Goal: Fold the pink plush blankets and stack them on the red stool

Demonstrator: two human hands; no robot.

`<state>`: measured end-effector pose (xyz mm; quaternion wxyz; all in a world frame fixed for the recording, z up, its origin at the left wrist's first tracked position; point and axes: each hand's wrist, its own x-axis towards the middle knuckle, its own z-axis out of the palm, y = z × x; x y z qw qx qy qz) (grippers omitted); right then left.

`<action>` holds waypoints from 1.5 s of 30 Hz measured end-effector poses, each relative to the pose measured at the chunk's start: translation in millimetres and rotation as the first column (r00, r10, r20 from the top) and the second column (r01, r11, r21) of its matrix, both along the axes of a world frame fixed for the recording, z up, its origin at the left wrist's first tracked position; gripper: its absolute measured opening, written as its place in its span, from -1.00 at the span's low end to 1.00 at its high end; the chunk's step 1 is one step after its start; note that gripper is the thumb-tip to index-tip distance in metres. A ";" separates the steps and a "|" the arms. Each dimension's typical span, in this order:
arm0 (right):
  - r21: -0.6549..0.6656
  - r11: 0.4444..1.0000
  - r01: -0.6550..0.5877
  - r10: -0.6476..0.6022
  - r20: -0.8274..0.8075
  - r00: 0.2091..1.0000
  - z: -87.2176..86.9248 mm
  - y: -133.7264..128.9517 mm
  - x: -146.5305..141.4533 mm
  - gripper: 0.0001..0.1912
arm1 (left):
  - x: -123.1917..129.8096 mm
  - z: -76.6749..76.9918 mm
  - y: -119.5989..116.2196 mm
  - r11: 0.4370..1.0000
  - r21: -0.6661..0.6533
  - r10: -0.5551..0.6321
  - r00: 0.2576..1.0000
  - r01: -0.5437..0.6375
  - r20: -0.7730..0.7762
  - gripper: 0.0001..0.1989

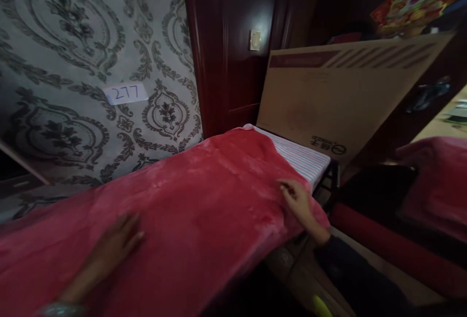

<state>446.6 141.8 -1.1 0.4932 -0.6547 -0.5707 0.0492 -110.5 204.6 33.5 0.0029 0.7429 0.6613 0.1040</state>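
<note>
A pink-red plush blanket [204, 200] lies spread over a long, narrow bed, its near side hanging down over the edge. My left hand [118, 241], a little blurred, is over the blanket at the lower left, thumb apart from the fingers and nothing held. Close to the blanket's right end is my right hand [296, 200], its fingers loosely bent with a gap between them and no cloth visibly gripped. I cannot tell whether either palm presses on the fabric. Past the blanket's far right end, a striped sheet [297, 151] shows on the bed.
A large cardboard sheet [328, 98] leans beyond the bed's end, beside a dark red door [233, 54]. Patterned wallpaper [73, 40] carries a paper label [126, 93] reading 277. At right are a red roll [394, 249] and another pink blanket [441, 181].
</note>
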 end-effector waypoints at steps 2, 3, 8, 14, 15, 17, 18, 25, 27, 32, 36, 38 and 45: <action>-0.058 0.989 0.137 -0.132 0.080 0.988 10.7 4.9 44.2 -0.61 | 35.6 -7.2 -2.1 0.989 -0.128 -0.077 0.997 0.073 -0.028 -0.34; -0.133 0.972 0.195 -0.177 0.138 0.975 14.7 7.8 63.7 -0.58 | 53.9 -8.7 -3.4 0.983 -0.167 -0.089 0.995 0.081 -0.039 -0.30; -0.465 0.813 0.350 -0.178 0.374 0.910 22.1 28.6 114.3 -0.58 | 124.0 -9.6 -15.1 0.992 -0.119 0.024 0.993 -0.038 -0.111 -0.33; -0.496 0.789 0.363 -0.146 0.422 0.895 15.3 46.4 106.7 -0.73 | 145.3 -12.4 -30.7 0.996 0.038 0.088 0.954 -0.080 -0.286 -0.37; -0.493 0.792 0.361 -0.143 0.424 0.894 16.2 47.1 105.9 -0.74 | 145.4 -11.3 -31.7 0.996 0.027 0.091 0.951 -0.087 -0.296 -0.37; -0.484 0.796 0.364 -0.152 0.423 0.893 23.2 48.2 106.2 -0.73 | 144.7 -9.1 -32.4 0.995 0.010 0.095 0.949 -0.097 -0.301 -0.37; -0.476 0.797 0.373 -0.165 0.422 0.891 29.5 48.9 106.0 -0.71 | 144.2 -8.4 -32.2 0.995 0.007 0.096 0.950 -0.098 -0.298 -0.36; -0.298 0.952 -0.066 0.211 0.487 0.848 74.8 52.1 38.5 -0.75 | 140.4 -11.1 -30.0 0.996 0.029 0.090 0.968 -0.085 -0.236 -0.37; -0.361 0.877 -0.317 0.445 0.362 0.819 73.9 53.7 14.5 -0.88 | 140.4 -11.4 -30.3 0.996 0.040 0.087 0.971 -0.080 -0.222 -0.37; -0.315 0.939 -0.140 0.081 -0.192 0.978 65.5 71.9 33.5 -0.91 | 142.3 -10.4 -31.4 0.995 0.060 0.086 0.974 -0.075 -0.208 -0.37; -0.442 0.891 -0.106 -0.061 -0.347 0.936 57.3 91.3 74.1 -0.83 | 142.2 -10.8 -31.1 0.996 0.030 0.091 0.965 -0.086 -0.245 -0.37; -0.478 0.866 -0.148 -0.078 -0.420 0.904 51.5 100.3 79.5 -0.73 | 141.3 -12.1 -30.7 0.996 0.029 0.085 0.957 -0.080 -0.278 -0.37; -0.403 0.897 -0.181 -0.058 -0.515 0.855 38.7 128.5 51.8 -0.76 | 138.9 -15.7 -29.4 0.994 0.030 0.105 0.936 -0.101 -0.335 -0.36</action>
